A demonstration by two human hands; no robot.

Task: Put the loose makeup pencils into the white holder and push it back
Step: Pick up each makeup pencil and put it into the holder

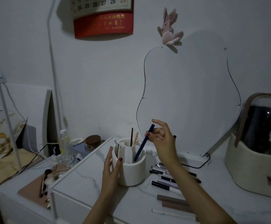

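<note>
The white holder [132,171] stands on the white marble-look tabletop [86,188], round with several compartments. My left hand [111,168] grips its left side. My right hand [161,139] pinches the upper part of a dark blue pencil [143,143], whose lower end is inside the holder's front compartment. A brown pencil and a pale tool stick up from the back compartment. Several loose makeup pencils [167,180] lie on the table right of the holder, partly hidden under my right forearm. Two brown pencils [172,200] and a thin white one [173,213] lie nearer me.
A wavy-edged mirror [191,97] leans on the wall behind. A cream cosmetic case with a clear dome [259,152] fills the right side. At left, a lower shelf holds brushes on a pink mat [34,191], cables, a bottle and a jar [92,142].
</note>
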